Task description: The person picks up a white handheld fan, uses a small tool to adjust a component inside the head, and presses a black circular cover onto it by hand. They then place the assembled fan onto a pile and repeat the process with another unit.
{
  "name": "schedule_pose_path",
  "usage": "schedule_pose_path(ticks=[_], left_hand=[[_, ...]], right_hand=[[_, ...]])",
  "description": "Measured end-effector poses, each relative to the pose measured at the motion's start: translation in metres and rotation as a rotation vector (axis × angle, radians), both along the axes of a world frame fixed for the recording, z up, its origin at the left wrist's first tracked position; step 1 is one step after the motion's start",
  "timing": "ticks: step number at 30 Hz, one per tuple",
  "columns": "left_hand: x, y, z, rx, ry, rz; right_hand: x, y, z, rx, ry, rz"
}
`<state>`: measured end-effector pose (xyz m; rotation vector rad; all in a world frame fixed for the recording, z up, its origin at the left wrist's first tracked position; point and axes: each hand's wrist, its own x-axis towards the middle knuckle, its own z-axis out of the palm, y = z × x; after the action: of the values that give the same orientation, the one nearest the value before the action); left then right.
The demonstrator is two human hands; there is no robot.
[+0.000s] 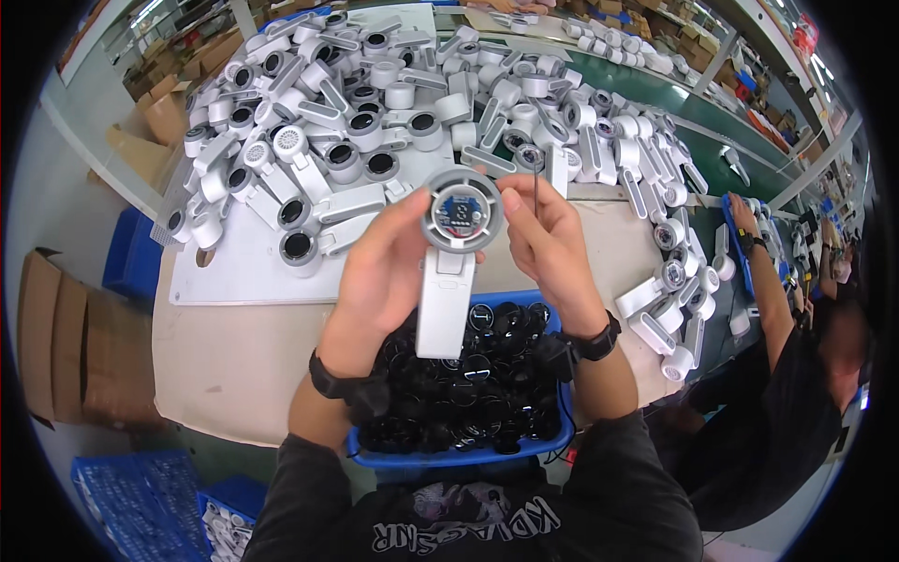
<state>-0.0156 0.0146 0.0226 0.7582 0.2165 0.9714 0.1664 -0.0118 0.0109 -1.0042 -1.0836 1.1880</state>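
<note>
My left hand (382,267) is closed around the grey rim of a white handheld fan (443,304), whose handle hangs downward. The fan's round head faces me, and a small blue circuit board (462,214) with red wire shows in its middle. Close to the right side of that rim is my right hand (552,245), its fingers curled. A thin dark rod (536,190) sticks up from those fingers; its kind is too small to tell. Below both hands sits a blue bin (449,459) full of round, glossy black discs (478,366).
A big heap of white fans (365,122) covers the far table, on a white board (225,272). More fans (670,272) lie along the right edge. Beside a green conveyor (637,86), a co-worker's arm (770,272) reaches into a blue tray. Cardboard boxes (89,347) stand left.
</note>
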Motion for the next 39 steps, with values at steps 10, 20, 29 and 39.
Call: schedule_pose_path(ticks=[10,20,29,39], left_hand=[[0.007,-0.002,-0.008,0.145,0.048,-0.004],[0.009,-0.001,-0.004,-0.12,0.002,0.116],[0.012,0.004,-0.021,0.063,0.153,0.213],[0.015,-0.009,-0.01,0.248,0.206,0.386]], right_hand=[[0.01,0.0,0.0,0.086,-0.082,-0.079],[0.023,-0.015,0.013,0.154,-0.128,-0.199],[0.018,-0.023,0.016,0.278,-0.238,-0.116],[-0.005,-0.029,0.014,0.641,-0.459,-0.24]])
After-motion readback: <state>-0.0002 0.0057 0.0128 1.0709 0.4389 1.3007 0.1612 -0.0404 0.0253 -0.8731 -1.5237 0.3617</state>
